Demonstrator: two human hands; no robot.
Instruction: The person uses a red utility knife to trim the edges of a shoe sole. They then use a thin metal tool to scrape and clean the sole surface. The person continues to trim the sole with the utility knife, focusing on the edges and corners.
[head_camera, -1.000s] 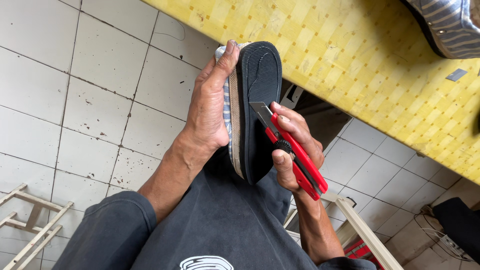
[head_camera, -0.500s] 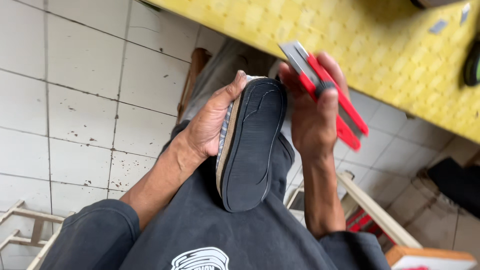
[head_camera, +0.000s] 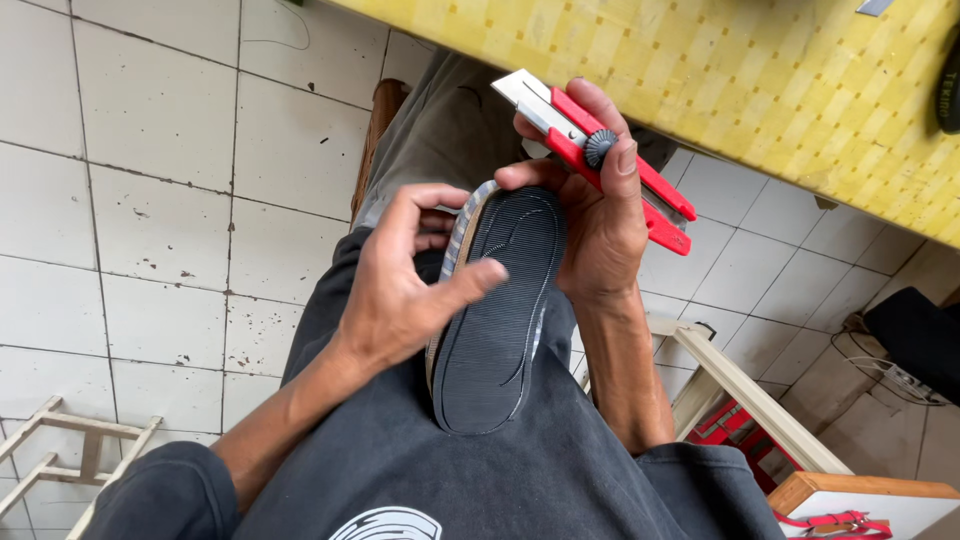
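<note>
The person wears a dark grey short-sleeved shirt with a pale curved print low on the chest, and grey-green trousers; both forearms are bare.

A yellow checked table fills the upper right. White floor tiles spread left, a pale wooden rack at the lower-left corner, a wooden frame lower right.
</note>
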